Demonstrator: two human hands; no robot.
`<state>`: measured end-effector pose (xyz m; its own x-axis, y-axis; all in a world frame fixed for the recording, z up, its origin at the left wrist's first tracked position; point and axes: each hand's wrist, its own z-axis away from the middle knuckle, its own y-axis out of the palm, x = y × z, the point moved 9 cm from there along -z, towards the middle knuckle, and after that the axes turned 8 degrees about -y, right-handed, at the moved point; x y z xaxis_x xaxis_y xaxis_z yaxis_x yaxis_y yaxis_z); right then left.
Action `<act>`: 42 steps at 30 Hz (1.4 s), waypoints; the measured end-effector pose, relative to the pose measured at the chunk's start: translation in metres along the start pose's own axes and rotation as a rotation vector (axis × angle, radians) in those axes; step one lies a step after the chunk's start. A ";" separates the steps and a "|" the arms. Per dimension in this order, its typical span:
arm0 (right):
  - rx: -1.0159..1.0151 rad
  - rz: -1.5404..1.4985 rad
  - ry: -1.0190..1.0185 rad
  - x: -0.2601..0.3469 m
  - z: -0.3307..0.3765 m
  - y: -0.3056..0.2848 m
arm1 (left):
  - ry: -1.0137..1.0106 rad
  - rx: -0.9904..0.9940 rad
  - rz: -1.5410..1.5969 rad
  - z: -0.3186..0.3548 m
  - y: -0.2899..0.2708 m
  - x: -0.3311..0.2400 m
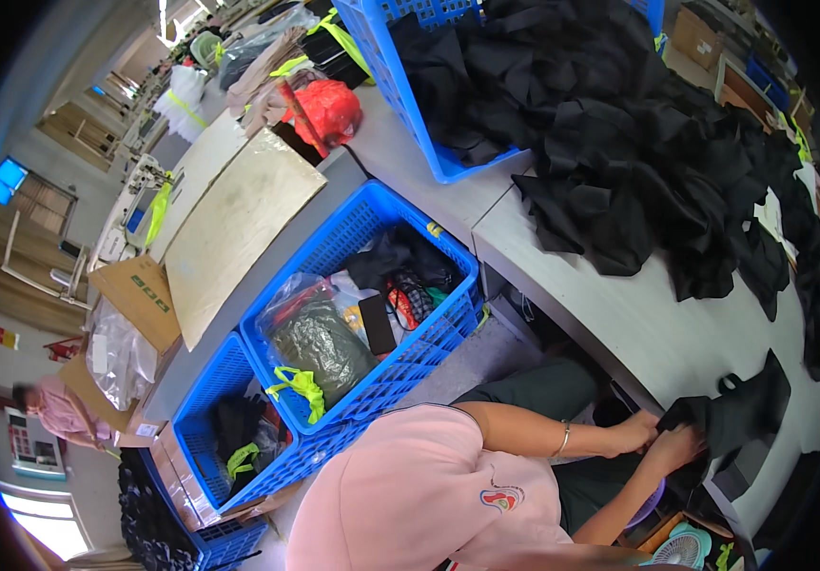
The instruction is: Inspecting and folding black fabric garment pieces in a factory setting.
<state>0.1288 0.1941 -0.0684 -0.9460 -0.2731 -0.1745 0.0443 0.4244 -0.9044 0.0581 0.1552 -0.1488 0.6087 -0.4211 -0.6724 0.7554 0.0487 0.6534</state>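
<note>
My left hand (632,434), with a bracelet on the wrist, is closed on the near edge of a black fabric piece (735,416). Close beside it, my right hand (673,451) also grips that edge, its fingers curled and partly hidden by the cloth. The rest of the piece lies over the grey table (638,328) near its edge, with a small loop standing up from it. Beyond the hands, a large heap of black fabric pieces (610,143) spreads over the table and spills from a blue basket (440,169) lying on its side.
Beside me stand two blue crates (475,285) with bags, cloth and a dark phone (378,324). A small fan (681,549) sits below the table near my right arm. A red plastic bag (329,109) and cardboard (239,228) lie further off. Another person (66,411) stands far left.
</note>
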 end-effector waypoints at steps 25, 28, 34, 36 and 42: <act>0.221 -0.519 -0.068 -0.004 0.009 0.067 | 0.636 -0.333 -0.875 0.012 0.008 -0.131; 0.180 -0.443 -0.137 -0.005 0.013 0.067 | 0.619 -0.171 -0.794 0.016 0.007 -0.127; 0.217 -0.449 -0.219 0.009 0.010 0.053 | 0.574 0.075 -0.915 0.071 0.023 -0.116; 0.459 0.162 -0.405 0.028 0.009 0.060 | 0.681 0.043 -0.877 0.088 0.026 -0.130; 0.416 -0.344 0.056 0.028 -0.007 0.031 | 0.849 -0.158 -1.167 0.079 0.048 -0.169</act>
<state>0.1012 0.2058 -0.0981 -0.9435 -0.2844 0.1699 -0.1587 -0.0622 -0.9854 -0.0281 0.1568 0.0234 -0.4449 0.3604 -0.8199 0.8956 0.1811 -0.4064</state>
